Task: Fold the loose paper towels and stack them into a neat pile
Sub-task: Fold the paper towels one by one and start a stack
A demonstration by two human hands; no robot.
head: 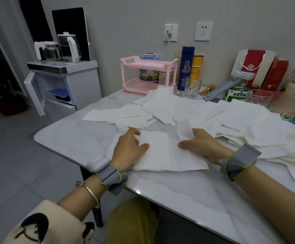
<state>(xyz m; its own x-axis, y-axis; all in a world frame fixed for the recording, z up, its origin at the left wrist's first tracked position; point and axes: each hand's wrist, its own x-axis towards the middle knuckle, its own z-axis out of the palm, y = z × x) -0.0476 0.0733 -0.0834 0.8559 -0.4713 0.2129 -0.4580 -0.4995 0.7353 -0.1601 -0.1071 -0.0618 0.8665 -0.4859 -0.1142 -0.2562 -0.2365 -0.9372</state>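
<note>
I count two hands, left [129, 148] and right [204, 147], with two wristbands [106, 170] and one bangle [92, 194]. One towel [162, 152] lies under them; the loose towels [213, 117] from twelve to three o'clock overlap too much for me to number. Farther back: one rack [148, 74] at twelve, two sockets [203, 30], two mugs [192, 86], two kettles [68, 48] at ten.

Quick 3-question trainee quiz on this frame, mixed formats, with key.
1. True or false: the right hand pinches a raised flap of the near white paper towel.
2. The pink plastic two-tier rack stands: A) on the floor; B) on the white marble table, near the wall; C) on a chair.
3. What colour is the tall cylindrical flask just right of the rack?
Key: 1 true; 2 B; 3 blue.
</note>
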